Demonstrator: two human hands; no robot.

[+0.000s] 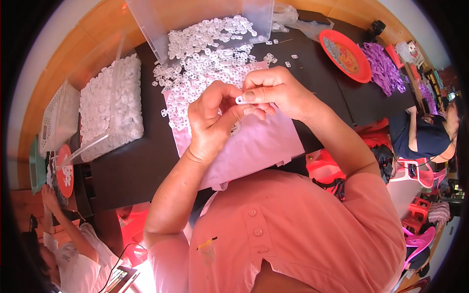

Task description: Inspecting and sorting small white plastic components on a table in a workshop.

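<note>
A small white plastic piece with a dark hole (239, 100) is pinched between my two hands, above a pink cloth bag (264, 144). My left hand (213, 115) has its thumb and fingers curled in at the piece's lower left side. From the right, my right hand (279, 94) presses its thumb and forefinger on the same piece. Fingers hide most of it, so its full shape cannot be made out. Just beyond my hands lies a heap of similar white pieces with holes (195, 73), partly on the bag.
A tipped clear bin (139, 24) spills white pieces onto the dark table (132, 176). At left stands a clear box of white pieces (111, 105). A red plate (364, 71) and purple strips (383, 68) lie at far right. Other people sit at both sides.
</note>
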